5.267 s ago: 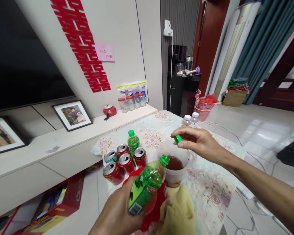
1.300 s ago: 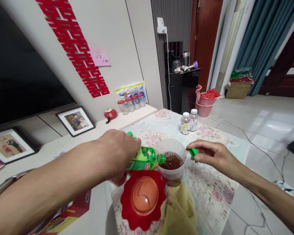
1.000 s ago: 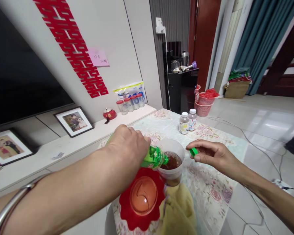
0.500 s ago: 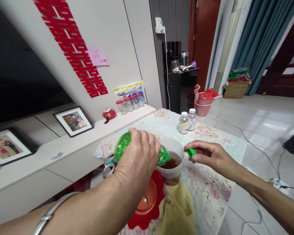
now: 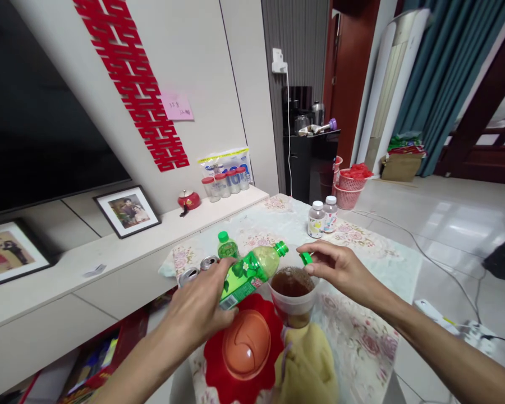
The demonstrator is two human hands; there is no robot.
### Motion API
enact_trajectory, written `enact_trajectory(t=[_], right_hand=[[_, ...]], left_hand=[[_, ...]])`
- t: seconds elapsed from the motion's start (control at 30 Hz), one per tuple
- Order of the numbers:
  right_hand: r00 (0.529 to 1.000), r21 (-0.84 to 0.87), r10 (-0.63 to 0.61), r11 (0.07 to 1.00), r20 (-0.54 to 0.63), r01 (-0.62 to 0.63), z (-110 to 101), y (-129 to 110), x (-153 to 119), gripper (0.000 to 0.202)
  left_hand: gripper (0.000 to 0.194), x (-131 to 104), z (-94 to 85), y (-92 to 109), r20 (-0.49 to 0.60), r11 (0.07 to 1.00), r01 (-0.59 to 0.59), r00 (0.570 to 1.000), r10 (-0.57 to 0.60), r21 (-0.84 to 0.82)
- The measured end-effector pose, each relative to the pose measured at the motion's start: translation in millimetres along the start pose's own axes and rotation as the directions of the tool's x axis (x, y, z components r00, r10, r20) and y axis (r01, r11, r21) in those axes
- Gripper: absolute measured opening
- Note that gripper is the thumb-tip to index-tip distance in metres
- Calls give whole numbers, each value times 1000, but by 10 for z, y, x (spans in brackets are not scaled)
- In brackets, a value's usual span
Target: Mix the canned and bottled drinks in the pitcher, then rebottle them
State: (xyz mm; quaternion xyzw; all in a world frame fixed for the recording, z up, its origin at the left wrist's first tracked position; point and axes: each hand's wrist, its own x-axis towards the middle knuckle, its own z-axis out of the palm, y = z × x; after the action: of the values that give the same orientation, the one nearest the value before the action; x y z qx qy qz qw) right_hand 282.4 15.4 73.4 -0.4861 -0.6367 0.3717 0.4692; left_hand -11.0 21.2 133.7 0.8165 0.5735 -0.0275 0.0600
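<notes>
A green labelled bottle (image 5: pixel 246 278) is gripped in my left hand (image 5: pixel 202 300), tilted with its open neck up to the right. Between the fingertips of my right hand (image 5: pixel 336 268) is a small green cap (image 5: pixel 306 258), close to the bottle's mouth. Below them stands a translucent tub (image 5: pixel 294 306) holding brown liquid. A second green bottle (image 5: pixel 227 247), capped, stands behind my left hand beside two opened cans (image 5: pixel 209 262). In front of the tub lie a red scalloped tray (image 5: pixel 219 359) with an orange dish in it and a yellow cloth (image 5: pixel 309 365).
Two white-capped bottles (image 5: pixel 317 220) stand toward the back of the flowered tablecloth (image 5: pixel 362 336). Along the wall, a ledge (image 5: pixel 168 230) bears red-lidded jars (image 5: pixel 221 186), a red pot (image 5: pixel 189 199) and framed photos (image 5: pixel 127 211). A power strip (image 5: pixel 435 316) lies on the floor at right.
The bottle in my left hand has turned from neck-down over the tub to neck-up. My right hand with the cap has moved left, toward its mouth. The second green bottle now shows.
</notes>
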Motion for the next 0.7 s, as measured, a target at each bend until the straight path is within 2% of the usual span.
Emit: enact_trajectory(t=[0.13, 0.23, 0.33, 0.43, 0.5, 0.6, 0.7], right_hand=[[997, -15, -76, 997, -15, 76, 163, -61, 150, 30], [989, -15, -145, 989, 36, 146, 245, -89, 222, 28], [960, -37, -242, 968, 138, 249, 270, -106, 259, 26], [908, -60, -347, 927, 234, 370, 258, -113, 275, 27], [889, -81, -370, 911, 269, 404, 249, -123, 275, 27], [904, -115, -302, 930, 302, 349, 253, -164, 255, 25], [935, -162, -108, 972, 337, 170, 278, -238, 213, 28]], left_hand=[[73, -107, 319, -169, -94, 978, -25, 996, 6, -208], [78, -179, 501, -237, -139, 954, -61, 990, 20, -294], [79, -246, 604, -257, -166, 936, -72, 986, 14, -345], [77, -301, 669, -248, -153, 925, -63, 988, 5, -376], [76, -335, 731, -241, -146, 928, -51, 989, -3, -369], [77, -391, 885, -239, -223, 953, -48, 975, -21, -298], [83, -446, 1061, -222, -319, 975, -36, 947, -37, -220]])
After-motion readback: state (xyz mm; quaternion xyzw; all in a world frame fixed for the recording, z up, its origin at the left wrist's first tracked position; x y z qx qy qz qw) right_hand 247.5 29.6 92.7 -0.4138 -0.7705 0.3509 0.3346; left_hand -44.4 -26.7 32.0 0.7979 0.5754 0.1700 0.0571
